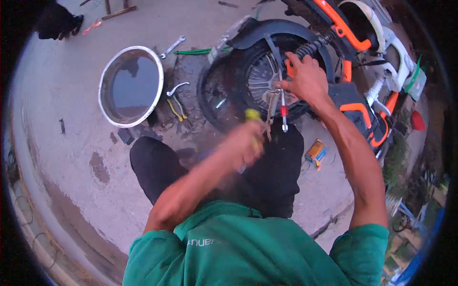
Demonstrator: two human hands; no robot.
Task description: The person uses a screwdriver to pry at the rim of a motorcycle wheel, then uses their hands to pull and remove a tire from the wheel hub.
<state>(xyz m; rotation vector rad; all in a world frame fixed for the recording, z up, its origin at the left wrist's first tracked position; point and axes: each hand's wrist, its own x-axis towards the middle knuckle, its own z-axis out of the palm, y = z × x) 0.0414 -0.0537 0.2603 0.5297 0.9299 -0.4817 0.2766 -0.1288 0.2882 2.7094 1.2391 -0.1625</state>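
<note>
My left hand (248,145), smeared by motion, is closed round a yellow-handled tool (253,114) in front of the wheel; the tool's kind is too blurred to tell. My right hand (307,78) grips an orange frame part (289,69) beside the hub, its thumb near the top of a thin metal rod (284,112) with a red section. Next to the rod hangs a coil spring (273,104). The spoked wheel (260,78) belongs to an orange and black motorbike (355,112) lying on its side. A black mudguard (274,34) curves over the tyre.
A round white-rimmed basin of water (100,90) stands at left. Near it lie a combination wrench (172,46), a silver lever (178,88) and yellow-handled pliers (177,108). A small orange and blue box (315,152) sits right of my knee. Green cord (193,51) lies behind.
</note>
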